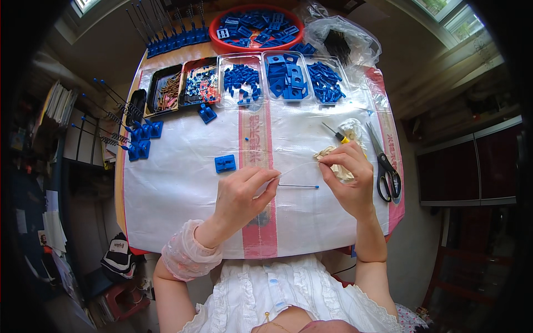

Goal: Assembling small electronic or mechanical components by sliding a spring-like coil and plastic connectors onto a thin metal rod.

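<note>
Between my two hands runs a thin, clear strand [300, 167], like fishing line, bowed slightly upward. My left hand [242, 191] pinches one end between thumb and forefinger, and my right hand [354, 175] pinches the other. Just past the left fingertips is a thin dark rod [297, 186] with a blue tip; whether it lies on the table or is held cannot be told. A blue plastic base [225, 164] sits beyond my left hand. Crumpled cream material [343, 172] lies partly hidden behind my right fingers, near a yellow-and-black screwdriver [336, 133].
Black-handled scissors [383, 164] lie at the right edge. Trays of blue parts [242, 77], screws [169, 91] and nuts [200, 83] line the back, before a red basin [214, 40]. Blue bases with coiled wires [141, 136] stand at left; a plastic bag [363, 41] is at back right.
</note>
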Available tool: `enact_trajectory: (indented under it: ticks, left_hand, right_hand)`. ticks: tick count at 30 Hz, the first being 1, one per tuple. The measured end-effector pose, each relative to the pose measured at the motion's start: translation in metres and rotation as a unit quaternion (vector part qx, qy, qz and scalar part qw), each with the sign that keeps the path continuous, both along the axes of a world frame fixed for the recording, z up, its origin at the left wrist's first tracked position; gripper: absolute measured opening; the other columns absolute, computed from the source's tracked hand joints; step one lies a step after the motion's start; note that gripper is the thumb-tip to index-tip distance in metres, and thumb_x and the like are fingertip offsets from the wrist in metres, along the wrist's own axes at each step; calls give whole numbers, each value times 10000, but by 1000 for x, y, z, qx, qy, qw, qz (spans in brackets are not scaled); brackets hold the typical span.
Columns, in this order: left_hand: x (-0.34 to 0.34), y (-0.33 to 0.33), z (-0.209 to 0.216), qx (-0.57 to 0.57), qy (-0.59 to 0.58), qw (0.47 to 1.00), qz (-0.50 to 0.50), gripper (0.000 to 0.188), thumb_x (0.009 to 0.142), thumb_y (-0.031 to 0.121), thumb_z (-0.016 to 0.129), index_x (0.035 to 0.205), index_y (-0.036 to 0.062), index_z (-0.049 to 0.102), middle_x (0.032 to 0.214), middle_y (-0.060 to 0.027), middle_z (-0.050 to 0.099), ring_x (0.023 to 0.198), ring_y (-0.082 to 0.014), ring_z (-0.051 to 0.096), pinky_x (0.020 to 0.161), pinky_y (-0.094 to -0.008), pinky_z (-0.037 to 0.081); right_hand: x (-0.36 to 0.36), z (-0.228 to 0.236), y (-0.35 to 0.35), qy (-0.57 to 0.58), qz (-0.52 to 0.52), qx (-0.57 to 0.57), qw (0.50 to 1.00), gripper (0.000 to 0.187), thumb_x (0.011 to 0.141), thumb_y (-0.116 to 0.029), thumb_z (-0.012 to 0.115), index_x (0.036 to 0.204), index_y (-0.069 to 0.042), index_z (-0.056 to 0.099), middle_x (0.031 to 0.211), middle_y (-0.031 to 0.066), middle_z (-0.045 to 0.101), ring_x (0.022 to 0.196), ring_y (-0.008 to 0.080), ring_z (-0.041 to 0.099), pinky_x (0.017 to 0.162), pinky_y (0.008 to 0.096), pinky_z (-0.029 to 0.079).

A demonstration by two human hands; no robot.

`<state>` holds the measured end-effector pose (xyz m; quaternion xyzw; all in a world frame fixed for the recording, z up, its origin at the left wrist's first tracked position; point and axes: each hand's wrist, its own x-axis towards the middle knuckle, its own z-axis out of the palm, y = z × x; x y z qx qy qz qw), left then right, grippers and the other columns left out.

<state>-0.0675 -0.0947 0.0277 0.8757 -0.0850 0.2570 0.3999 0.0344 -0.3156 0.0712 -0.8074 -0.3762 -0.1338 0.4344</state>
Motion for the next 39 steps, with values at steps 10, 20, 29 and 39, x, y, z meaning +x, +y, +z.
enact_trajectory:
  ticks: [10,20,29,39]
  left_hand:
    - [0,-1,-1,2,2,1000,0,125,821,52,788,939,66,747,794,-71,711,664,-236,681,568,-342,522]
    - [1,0,2,20,-5,1000,4,128,819,45,790,936,71,744,765,-59,690,633,-216,659,546,-335,504]
    - [1,1,1,28,-3,1000,-1,135,815,55,792,938,84,744,748,-46,677,618,-204,642,534,-329,491]
    - [-3,1,7,39,26,999,-22,154,800,13,783,939,66,742,782,-77,702,666,-243,677,577,-346,515]
  right_hand:
    - [2,-1,0,-6,2,-6,1000,139,749,43,789,832,-47,722,806,50,683,829,231,619,763,359,458]
    - [2,0,-4,-33,13,-41,999,165,748,77,791,874,-19,743,823,73,685,839,237,616,775,340,470]
    - [2,-3,-3,-47,7,-43,998,171,707,39,773,783,-80,678,786,17,636,815,218,584,780,358,420]
    - [1,-9,0,-44,-9,-14,999,170,676,57,746,761,-60,655,760,38,616,786,217,570,734,353,429]
